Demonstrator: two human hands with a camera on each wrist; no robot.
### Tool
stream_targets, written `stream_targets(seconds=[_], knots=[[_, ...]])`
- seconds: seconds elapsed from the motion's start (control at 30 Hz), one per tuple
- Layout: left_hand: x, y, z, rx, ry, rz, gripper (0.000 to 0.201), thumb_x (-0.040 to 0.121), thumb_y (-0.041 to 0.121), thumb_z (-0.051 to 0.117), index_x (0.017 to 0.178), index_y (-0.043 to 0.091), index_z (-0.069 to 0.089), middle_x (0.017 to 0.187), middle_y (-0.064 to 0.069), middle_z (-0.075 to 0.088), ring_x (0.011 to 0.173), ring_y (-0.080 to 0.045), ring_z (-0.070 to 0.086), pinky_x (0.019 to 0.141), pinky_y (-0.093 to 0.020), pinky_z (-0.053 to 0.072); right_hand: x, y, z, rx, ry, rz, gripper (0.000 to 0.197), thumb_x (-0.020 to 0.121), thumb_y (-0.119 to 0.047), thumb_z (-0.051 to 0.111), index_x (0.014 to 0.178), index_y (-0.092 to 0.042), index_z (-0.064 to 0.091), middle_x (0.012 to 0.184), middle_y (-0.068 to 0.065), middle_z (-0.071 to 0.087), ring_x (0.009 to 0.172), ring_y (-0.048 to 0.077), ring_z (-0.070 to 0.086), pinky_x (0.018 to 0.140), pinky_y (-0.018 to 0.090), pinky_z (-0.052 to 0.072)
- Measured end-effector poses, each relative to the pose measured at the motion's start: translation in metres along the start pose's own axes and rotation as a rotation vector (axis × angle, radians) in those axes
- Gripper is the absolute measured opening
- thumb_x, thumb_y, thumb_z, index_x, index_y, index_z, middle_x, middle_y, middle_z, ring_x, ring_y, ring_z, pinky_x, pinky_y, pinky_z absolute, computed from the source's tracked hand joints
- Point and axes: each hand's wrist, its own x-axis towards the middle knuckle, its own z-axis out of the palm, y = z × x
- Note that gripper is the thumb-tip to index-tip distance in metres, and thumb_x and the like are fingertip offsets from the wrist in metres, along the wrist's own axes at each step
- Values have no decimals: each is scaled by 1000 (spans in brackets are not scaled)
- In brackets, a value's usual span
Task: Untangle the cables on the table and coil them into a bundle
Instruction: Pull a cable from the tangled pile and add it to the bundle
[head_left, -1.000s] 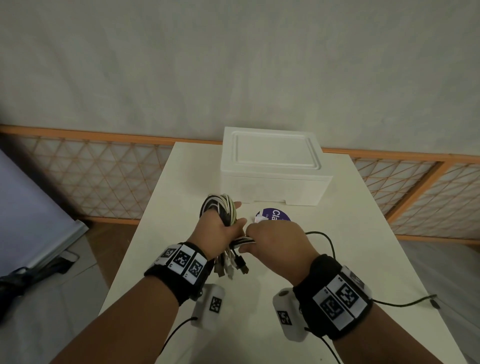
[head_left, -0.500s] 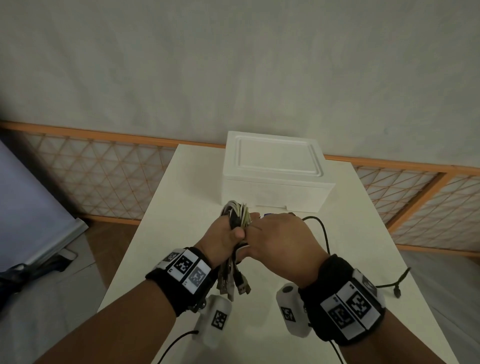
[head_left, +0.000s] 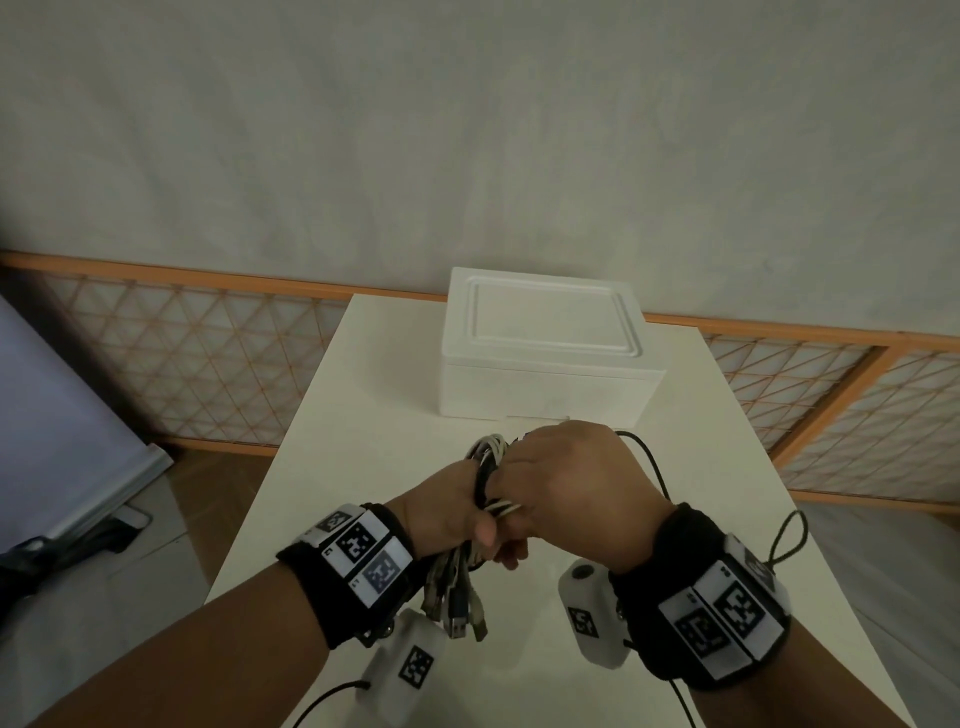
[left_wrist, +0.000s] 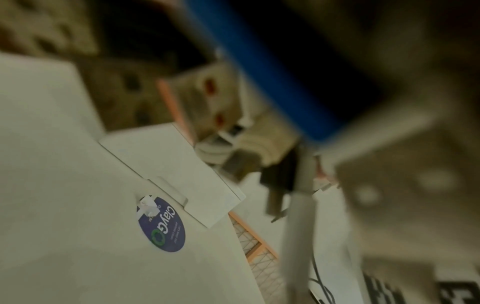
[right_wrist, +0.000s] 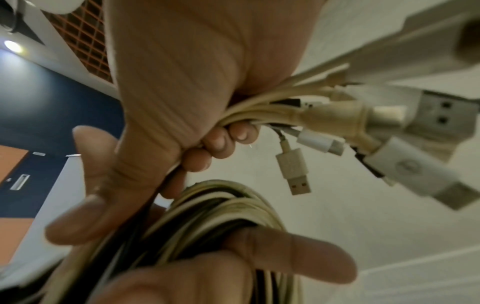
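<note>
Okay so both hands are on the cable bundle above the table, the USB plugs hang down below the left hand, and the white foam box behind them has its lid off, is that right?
Not quite: the white foam box has its lid on, as the head view shows. The rest stands: the left hand and right hand both hold the cable bundle above the table, and the USB plugs hang below the left hand.

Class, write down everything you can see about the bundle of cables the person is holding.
The bundle of cables is a mix of cream-white and black cords coiled into loops and held above the white table. The left hand grips it, with the loops rising above the fist and the plug ends hanging below, several of them flat metal plugs. The right hand closes round the loops from the other side. The cords look like smooth, slightly yellowed plastic.
</note>
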Motion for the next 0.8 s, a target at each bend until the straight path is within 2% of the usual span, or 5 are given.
stream_targets(seconds=[0.07, 0.17, 0.43, 0.67, 0.8], knots=[[0, 4, 3, -14, -52, 18, 16, 65, 21, 73, 80, 16, 72, 63, 2, 69, 59, -10, 67, 57, -23, 54, 1, 0, 0, 42, 27, 30, 23, 63, -37, 68, 75, -19, 62, 53, -6, 54, 44, 15, 50, 40, 24, 42], [2, 5, 4, -17, -60, -19, 81, 43, 42, 90, 99, -7, 57, 61, 0, 66, 56, -13, 65, 54, -25, 53, 1, 1, 5, 39, 59, 58, 30, 62, -24, 73, 85, -15, 55, 53, -4, 53, 43, 16, 48, 38, 24, 41], [1, 17, 1, 172, -42, -41, 15, 45, 14, 75, 50, 27, 69, 52, 10, 63, 54, -3, 60, 58, -17, 47, -10, 5, 16, 13, 234, 48, 45, 60, -34, 81, 81, -19, 43, 54, -4, 50, 46, 16, 43, 48, 19, 25], [5, 9, -14, -281, 368, 70, 52, 70, 28, 82, 111, 2, 63, 77, -17, 64, 72, -24, 63, 69, -29, 54, -18, 5, 16, -62, 285, 62, 51, 62, -55, 80, 78, -19, 48, 52, -3, 51, 43, 16, 46, 46, 18, 29], [2, 8, -27, -115, 445, 78, 23, 76, 17, 67, 98, 12, 70, 53, -6, 51, 52, -20, 52, 62, -31, 47, -50, 6, 40, 40, 163, 252, 48, 70, -65, 57, 68, -19, 43, 47, -7, 47, 39, 12, 44, 41, 16, 23]])
